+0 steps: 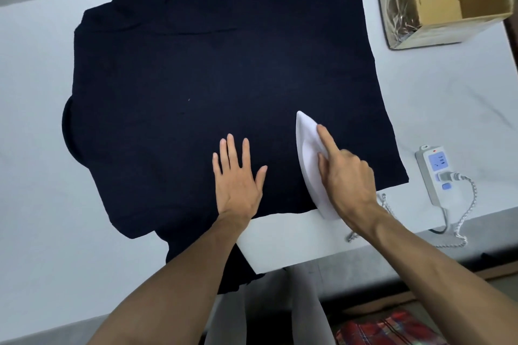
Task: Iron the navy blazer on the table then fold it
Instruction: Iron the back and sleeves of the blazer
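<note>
The navy blazer (213, 75) lies spread flat across the white table (36, 109), one dark sleeve hanging over the near edge. A white iron (308, 154) stands flat on the blazer's near right part, tip pointing away from me. My right hand (344, 176) grips the iron's handle, its index finger stretched along the top. Just left of the iron, my left hand (238, 176) presses flat on the cloth with the fingers spread.
A white power strip (433, 173) with the iron's braided cord plugged in lies at the table's right edge. An open cardboard box (445, 5) with plastic wrap stands at the far right. Red checked cloth (389, 328) lies on the floor below.
</note>
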